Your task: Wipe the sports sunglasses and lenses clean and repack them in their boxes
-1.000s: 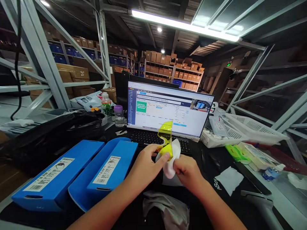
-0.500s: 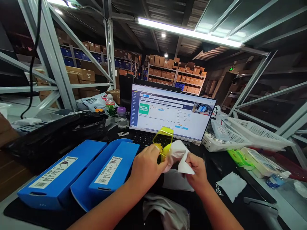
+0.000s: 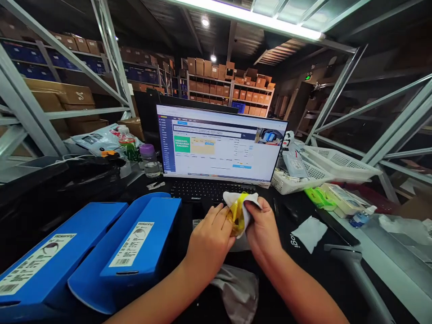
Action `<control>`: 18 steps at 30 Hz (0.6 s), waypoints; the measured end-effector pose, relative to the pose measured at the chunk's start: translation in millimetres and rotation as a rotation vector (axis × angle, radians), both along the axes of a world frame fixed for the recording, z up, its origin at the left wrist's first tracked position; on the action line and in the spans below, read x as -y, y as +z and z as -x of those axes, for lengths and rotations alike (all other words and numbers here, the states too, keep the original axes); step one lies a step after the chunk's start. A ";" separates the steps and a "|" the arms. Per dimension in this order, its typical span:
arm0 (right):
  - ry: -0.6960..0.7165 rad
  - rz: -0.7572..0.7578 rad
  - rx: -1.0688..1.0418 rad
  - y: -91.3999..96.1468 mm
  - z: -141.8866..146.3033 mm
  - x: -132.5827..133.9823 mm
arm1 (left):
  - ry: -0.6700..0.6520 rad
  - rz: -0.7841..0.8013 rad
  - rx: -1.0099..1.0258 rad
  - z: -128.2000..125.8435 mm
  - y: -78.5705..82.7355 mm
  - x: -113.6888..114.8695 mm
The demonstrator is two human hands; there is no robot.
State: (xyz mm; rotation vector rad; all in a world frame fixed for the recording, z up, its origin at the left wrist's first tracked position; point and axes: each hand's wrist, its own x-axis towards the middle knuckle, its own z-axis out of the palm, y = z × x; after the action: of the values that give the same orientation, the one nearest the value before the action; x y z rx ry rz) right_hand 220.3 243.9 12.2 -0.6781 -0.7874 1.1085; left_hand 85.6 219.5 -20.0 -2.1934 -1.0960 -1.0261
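A piece of transparent yellow eyewear (image 3: 237, 215) is mostly wrapped in a white cloth (image 3: 243, 203) between my hands, above the desk just in front of the keyboard. My left hand (image 3: 212, 236) grips the yellow piece from the left, its fingers pressed against the cloth. My right hand (image 3: 263, 226) is closed over the cloth from the right. The cloth hides much of the eyewear, so its full shape cannot be seen.
Two long blue boxes (image 3: 135, 238) with white labels lie to the left. Ahead stand a keyboard (image 3: 205, 191) and a lit monitor (image 3: 219, 144). A white mesh basket (image 3: 293, 180) sits right, a black bag (image 3: 67, 180) left. A grey cloth (image 3: 236, 292) lies below my hands.
The white cloth now wraps more of the yellow eyewear, which no longer sticks up above my hands. My hands have come closer together, and the whole view has shifted as my head turned.
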 end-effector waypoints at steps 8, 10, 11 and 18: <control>-0.184 -0.208 0.391 -47.4 32.3 13.7 | 0.090 0.046 0.070 10.1 6.2 -0.7; -0.119 -0.145 0.341 -40.1 28.0 11.4 | 0.052 0.037 0.053 12.6 7.4 -3.0; -0.074 -0.094 0.284 -33.6 23.9 8.6 | 0.021 0.047 0.041 13.4 7.6 -4.6; 0.224 0.033 0.133 0.9 -21.0 -20.6 | -0.279 0.259 -0.096 29.0 25.3 -13.5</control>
State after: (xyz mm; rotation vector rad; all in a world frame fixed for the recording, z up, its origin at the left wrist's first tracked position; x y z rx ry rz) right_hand 241.3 264.4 13.1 -0.7090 -0.9785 1.2910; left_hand 56.6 233.0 5.3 -2.6328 -0.9417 -0.9202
